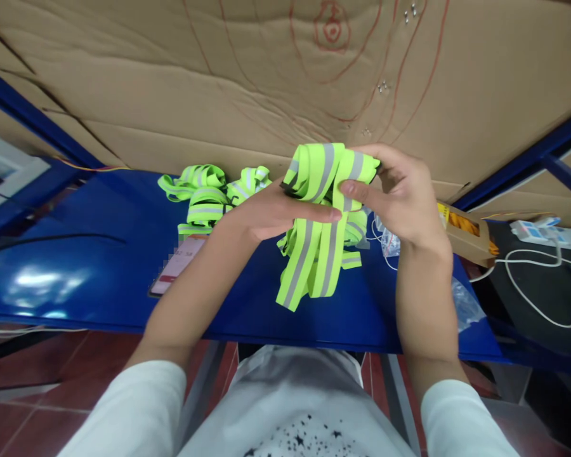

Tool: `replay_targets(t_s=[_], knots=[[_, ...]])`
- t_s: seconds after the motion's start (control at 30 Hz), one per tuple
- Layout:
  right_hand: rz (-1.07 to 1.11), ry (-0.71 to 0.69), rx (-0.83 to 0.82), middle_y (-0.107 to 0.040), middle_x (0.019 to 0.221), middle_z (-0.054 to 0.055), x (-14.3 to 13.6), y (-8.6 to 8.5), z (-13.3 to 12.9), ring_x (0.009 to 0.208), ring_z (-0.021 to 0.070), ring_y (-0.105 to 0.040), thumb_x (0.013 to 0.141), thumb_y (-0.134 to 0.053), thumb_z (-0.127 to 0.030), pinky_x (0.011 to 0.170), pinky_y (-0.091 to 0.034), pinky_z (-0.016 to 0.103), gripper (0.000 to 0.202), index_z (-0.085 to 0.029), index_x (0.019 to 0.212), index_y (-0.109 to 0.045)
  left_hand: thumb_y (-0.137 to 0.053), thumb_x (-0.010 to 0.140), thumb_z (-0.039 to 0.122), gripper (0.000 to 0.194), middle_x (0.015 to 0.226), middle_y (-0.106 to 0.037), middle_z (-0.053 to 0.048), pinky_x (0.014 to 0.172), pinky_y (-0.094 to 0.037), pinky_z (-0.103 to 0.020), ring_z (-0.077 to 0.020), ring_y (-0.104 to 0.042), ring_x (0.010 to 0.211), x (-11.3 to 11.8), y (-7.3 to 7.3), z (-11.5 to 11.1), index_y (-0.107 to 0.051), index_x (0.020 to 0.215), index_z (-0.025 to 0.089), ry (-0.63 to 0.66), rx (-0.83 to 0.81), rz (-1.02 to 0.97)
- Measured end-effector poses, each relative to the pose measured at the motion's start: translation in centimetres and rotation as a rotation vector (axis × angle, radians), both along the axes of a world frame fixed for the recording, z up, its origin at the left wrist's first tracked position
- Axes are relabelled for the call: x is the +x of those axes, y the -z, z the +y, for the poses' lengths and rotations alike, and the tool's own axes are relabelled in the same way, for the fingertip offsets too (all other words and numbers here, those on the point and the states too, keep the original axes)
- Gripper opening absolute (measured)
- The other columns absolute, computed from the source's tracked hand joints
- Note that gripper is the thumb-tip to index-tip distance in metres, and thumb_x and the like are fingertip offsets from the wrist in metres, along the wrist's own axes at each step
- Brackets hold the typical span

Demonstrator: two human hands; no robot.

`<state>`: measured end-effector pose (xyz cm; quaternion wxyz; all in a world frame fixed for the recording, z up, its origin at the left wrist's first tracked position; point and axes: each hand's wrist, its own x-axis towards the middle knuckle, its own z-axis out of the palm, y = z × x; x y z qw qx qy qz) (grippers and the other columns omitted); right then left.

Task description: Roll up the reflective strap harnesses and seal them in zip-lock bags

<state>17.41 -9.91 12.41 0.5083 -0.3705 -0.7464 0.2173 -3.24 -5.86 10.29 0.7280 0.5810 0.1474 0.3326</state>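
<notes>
Both of my hands hold a neon-yellow reflective strap (332, 166) with a grey stripe, folded in loops above the blue table. My left hand (278, 212) grips it from the left, thumb stretched across the front and the other fingers hidden behind. At the strap's right end, my right hand (400, 190) pinches it, thumb in front. Two strap lengths (309, 266) hang below my hands. More yellow strap lies behind and under them, partly covered. To the left of my left hand, several rolled straps (207, 206) are piled on the table.
A phone (178, 265) lies on the blue table (99, 254) beside my left forearm. Clear plastic bags (464, 304) and a cardboard box (471, 235) are at the right. White cables (542, 304) cross a black surface there. A cardboard wall (171, 95) rises behind the table.
</notes>
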Motion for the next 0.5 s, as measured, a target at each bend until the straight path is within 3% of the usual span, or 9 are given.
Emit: replay_targets(t_s=[0.13, 0.27, 0.4, 0.5], knots=[[0.026, 0.157, 0.089, -0.076, 0.119, 0.001, -0.9, -0.4, -0.7, 0.11, 0.0277, -0.074, 0.093, -0.075, -0.049, 0.099, -0.066, 0.05, 0.036, -0.033, 0.125, -0.071, -0.095, 0.072, 0.031, 0.047, 0.117, -0.082, -0.006, 0.107, -0.059, -0.048, -0.0337, -0.074, 0.122, 0.6, -0.1, 0.0, -0.08, 0.115, 0.022, -0.018, 0.009, -0.038], [-0.056, 0.356, 0.244, -0.074, 0.128, 0.005, -1.4, -1.3, -2.1, 0.129, 0.034, -0.067, 0.096, -0.07, -0.054, 0.107, -0.061, 0.051, 0.037, -0.032, 0.126, -0.071, -0.094, 0.075, 0.039, 0.049, 0.118, -0.081, -0.009, 0.102, -0.062, -0.049, -0.0364, -0.075, 0.119, 1.3, 0.2, -0.3, -0.078, 0.117, 0.02, 0.13, -0.028, -0.055], [-0.124, 0.356, 0.413, -0.074, 0.128, -0.002, -1.2, -1.3, -2.8, 0.127, 0.0322, -0.069, 0.098, -0.068, -0.041, 0.113, -0.058, 0.053, 0.027, -0.042, 0.124, -0.073, -0.094, 0.068, 0.059, 0.056, 0.112, -0.082, -0.008, 0.098, -0.063, -0.049, -0.0397, -0.075, 0.118, 1.2, 0.2, -0.5, -0.079, 0.108, 0.021, 0.204, -0.041, -0.095], [-0.199, 0.356, 0.398, -0.074, 0.129, -0.005, -0.6, -0.6, -2.1, 0.131, 0.0338, -0.066, 0.097, -0.065, -0.042, 0.118, -0.055, 0.057, 0.024, -0.047, 0.119, -0.073, -0.09, 0.059, 0.076, 0.069, 0.108, -0.081, -0.007, 0.099, -0.062, -0.049, -0.0433, -0.068, 0.13, 1.2, 0.2, -0.6, -0.079, 0.1, 0.022, 0.117, -0.04, -0.111]])
